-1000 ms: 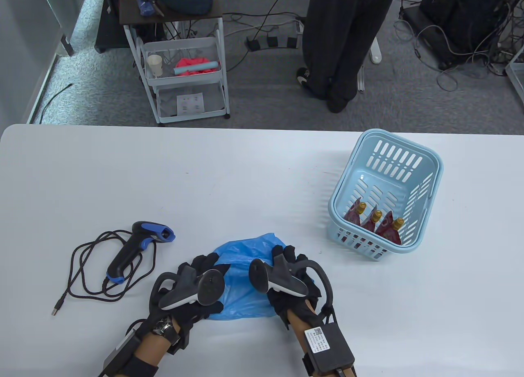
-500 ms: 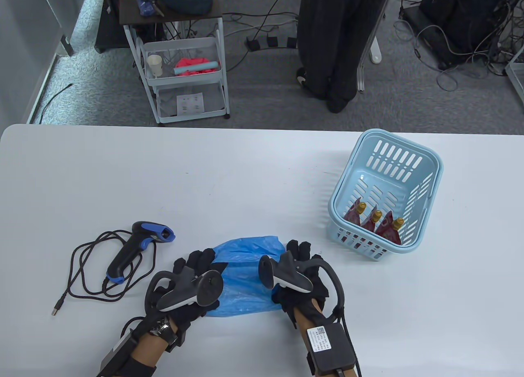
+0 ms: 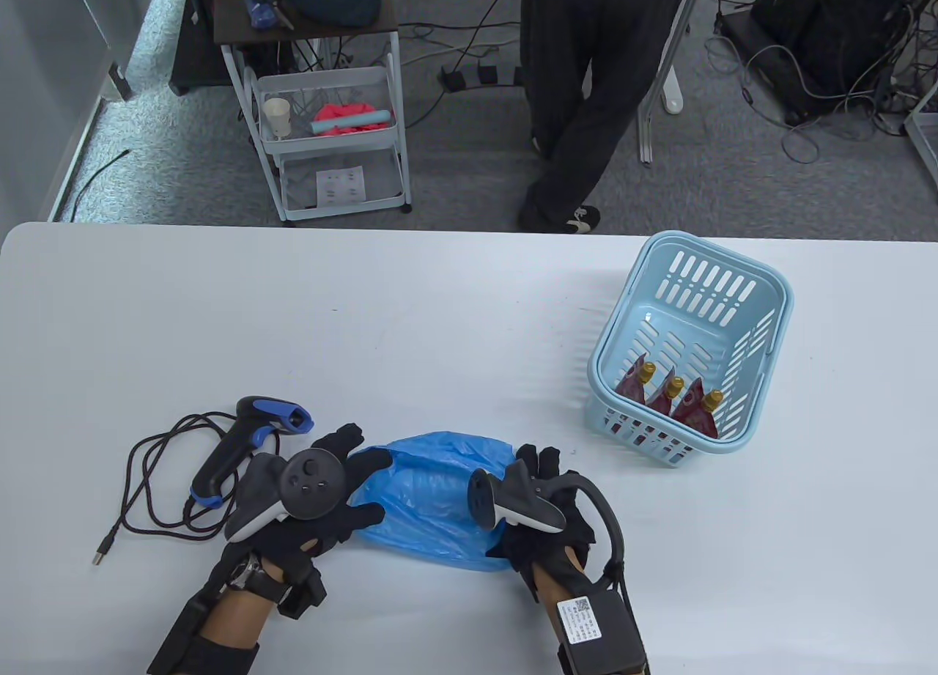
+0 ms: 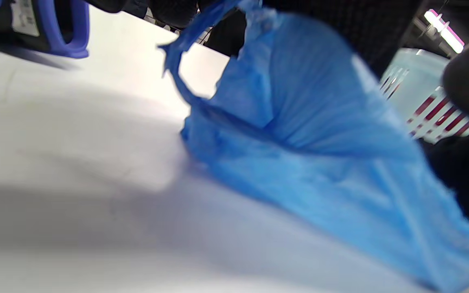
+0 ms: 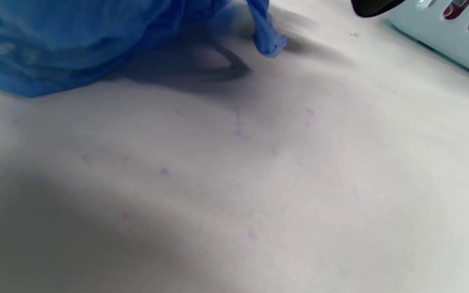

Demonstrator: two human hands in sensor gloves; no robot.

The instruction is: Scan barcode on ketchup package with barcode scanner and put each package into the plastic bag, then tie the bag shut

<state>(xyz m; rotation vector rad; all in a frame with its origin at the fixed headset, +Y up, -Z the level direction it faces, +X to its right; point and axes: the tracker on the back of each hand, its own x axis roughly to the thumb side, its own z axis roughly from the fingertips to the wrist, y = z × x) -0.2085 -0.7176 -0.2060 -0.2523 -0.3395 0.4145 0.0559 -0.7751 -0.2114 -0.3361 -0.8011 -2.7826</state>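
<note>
A blue plastic bag lies near the table's front edge, puffed up between my hands. My left hand holds its left edge, where a handle loop rises to my fingers. On the bag's right edge sits my right hand, gripping it, and a bag strip hangs down from there. The black and blue barcode scanner lies just left of my left hand, with its coiled cable beside it. Three red ketchup packages with gold caps stand in the light blue basket at the right.
The basket wall is close on my right hand's right. Beyond the table's far edge a person in dark trousers stands on the carpet, next to a white cart with shelves. Cables run across the floor.
My left hand has rolled over and shifted left toward the scanner, drawing the bag's left edge with it. The bag has puffed up and widened. The person beyond the table has stepped sideways.
</note>
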